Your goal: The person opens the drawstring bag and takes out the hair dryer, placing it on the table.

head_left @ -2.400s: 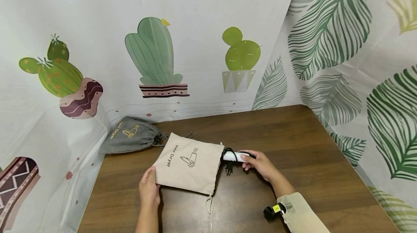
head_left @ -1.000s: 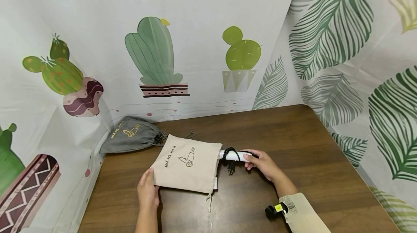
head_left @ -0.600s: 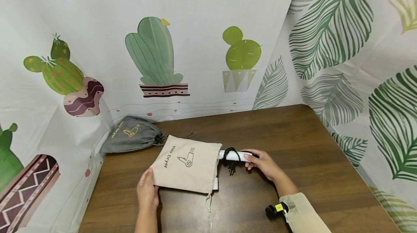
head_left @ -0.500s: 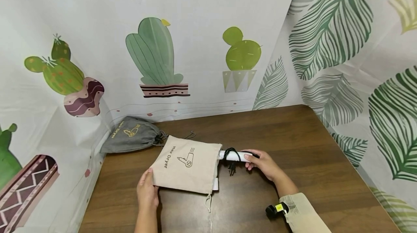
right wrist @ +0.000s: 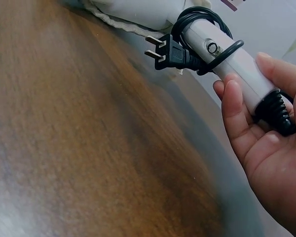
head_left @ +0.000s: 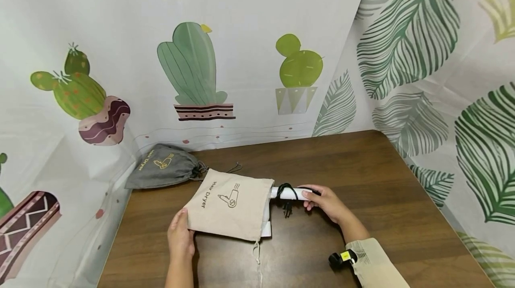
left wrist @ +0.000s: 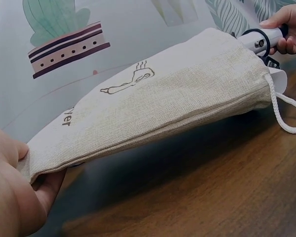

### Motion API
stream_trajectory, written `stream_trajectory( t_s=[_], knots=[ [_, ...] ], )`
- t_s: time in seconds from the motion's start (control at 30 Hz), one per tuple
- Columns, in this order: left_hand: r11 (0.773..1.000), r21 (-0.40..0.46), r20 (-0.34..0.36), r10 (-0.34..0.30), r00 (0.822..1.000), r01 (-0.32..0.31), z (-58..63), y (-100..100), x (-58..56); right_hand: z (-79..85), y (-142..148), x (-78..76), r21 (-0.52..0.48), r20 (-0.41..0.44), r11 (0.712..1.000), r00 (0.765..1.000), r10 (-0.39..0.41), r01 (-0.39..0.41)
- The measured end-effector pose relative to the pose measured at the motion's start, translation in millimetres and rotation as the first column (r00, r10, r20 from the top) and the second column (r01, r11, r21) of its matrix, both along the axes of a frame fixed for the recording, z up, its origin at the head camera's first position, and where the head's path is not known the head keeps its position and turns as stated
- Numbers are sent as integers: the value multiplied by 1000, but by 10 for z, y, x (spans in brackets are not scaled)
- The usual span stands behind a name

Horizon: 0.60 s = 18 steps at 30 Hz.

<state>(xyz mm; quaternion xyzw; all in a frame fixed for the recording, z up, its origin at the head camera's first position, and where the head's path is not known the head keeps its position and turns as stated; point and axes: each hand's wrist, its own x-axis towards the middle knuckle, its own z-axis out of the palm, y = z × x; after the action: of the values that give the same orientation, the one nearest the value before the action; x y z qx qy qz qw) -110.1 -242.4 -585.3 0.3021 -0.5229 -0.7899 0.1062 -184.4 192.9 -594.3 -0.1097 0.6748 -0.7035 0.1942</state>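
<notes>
A beige drawstring bag (head_left: 241, 216) printed "Hair Dryer" is held over the table in the head view. My left hand (head_left: 180, 234) pinches its closed lower-left corner, thumb on top. From the bag's mouth on the right juts the white handle of a hair dryer (head_left: 295, 193), with a black cord (right wrist: 219, 61) looped around it. My right hand (head_left: 325, 203) grips the end of that handle, close to the cord's ribbed sleeve. The two-prong plug (right wrist: 172, 52) hangs beside the handle. Another white part shows at the mouth's lower corner; the rest of the dryer is hidden inside.
A grey drawstring bag (head_left: 162, 169), also printed "Hair Dryer", lies at the table's back left corner. The brown wooden table (head_left: 342, 158) backs onto curtains (head_left: 249, 10) with cactus and leaf prints. White drawstring (head_left: 257, 254) dangles from the beige bag.
The beige bag and my left hand have shifted slightly left, my right hand slightly right. More of the white handle and the lower white part now shows outside the bag's mouth.
</notes>
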Motion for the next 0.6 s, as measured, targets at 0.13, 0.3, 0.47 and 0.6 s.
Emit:
stream_trajectory(
  t_s=[0.13, 0.3, 0.47, 0.6],
  knots=[
    [1000, -1, -2, 0, 1000, 0, 12, 4, 2, 1, 8, -7, -2, 9, 1000, 1000, 0, 0],
    [1000, -16, 3, 2, 1000, -2, 8, 8, 18, 1, 22, -4, 1, 11, 1000, 1000, 2, -2],
    [999, -42, 11, 8, 1000, -7, 6, 5, 31, 14, 36, 0, 8, 13, 1000, 1000, 11, -11],
    [999, -46, 5, -2, 1000, 2, 11, -5, 20, 29, 43, 0, 2, 8, 1000, 1000, 13, -13]
  ],
)
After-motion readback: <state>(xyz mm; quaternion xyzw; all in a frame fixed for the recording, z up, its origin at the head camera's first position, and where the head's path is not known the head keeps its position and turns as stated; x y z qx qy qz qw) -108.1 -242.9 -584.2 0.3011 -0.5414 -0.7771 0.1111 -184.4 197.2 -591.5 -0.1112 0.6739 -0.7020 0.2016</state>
